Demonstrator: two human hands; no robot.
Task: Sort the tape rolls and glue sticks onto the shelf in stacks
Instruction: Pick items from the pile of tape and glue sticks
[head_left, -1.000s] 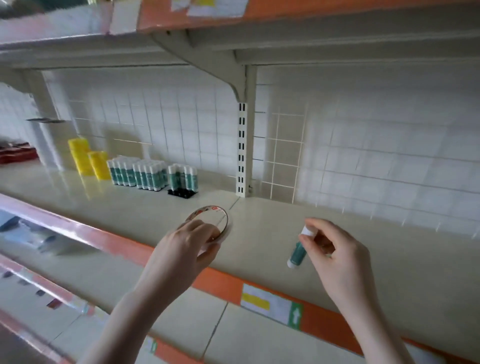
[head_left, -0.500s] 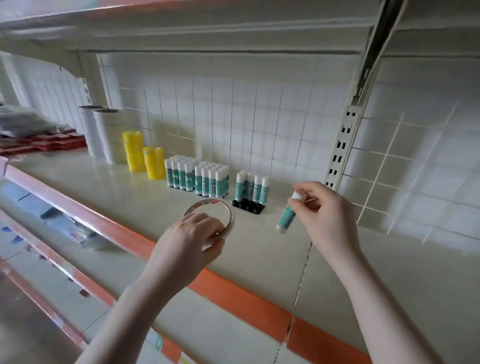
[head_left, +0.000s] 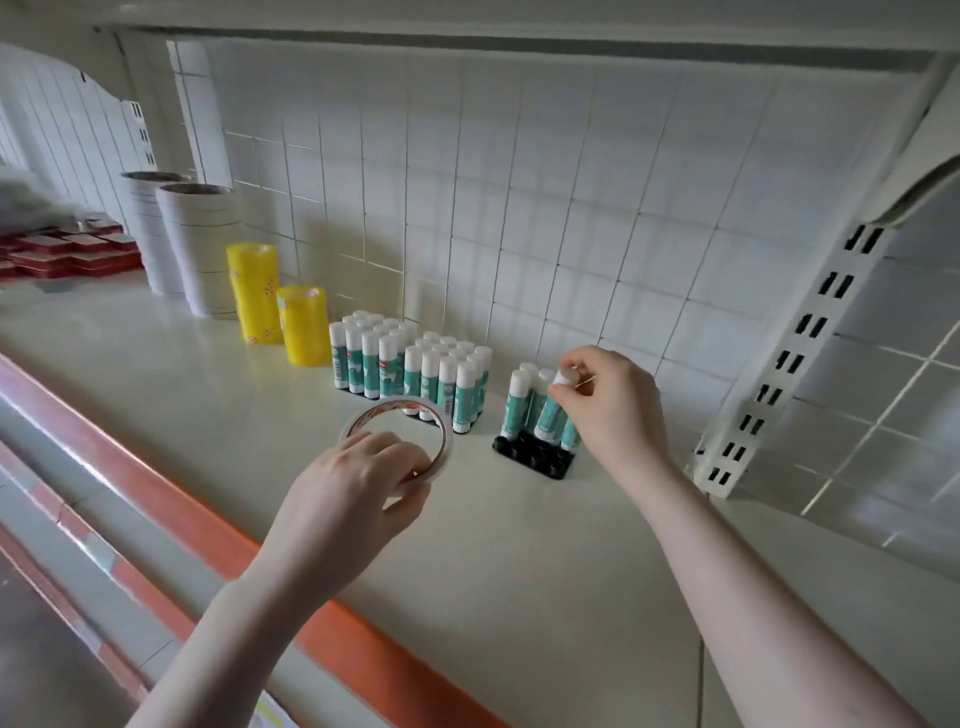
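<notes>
A teal glue stick with a white cap (head_left: 553, 410) is tilted over the black socketed plastic tray (head_left: 535, 456) at the right of the cream shelf (head_left: 519, 571), pinched at its cap by the right hand (head_left: 613, 405). Tilted like this, it may miss a socket and topple the standing sticks (head_left: 519, 405) just beside it. Nearer, the left hand (head_left: 353, 499) has its fingers curled round a thin clear tape roll (head_left: 397, 428), off the shelf.
</notes>
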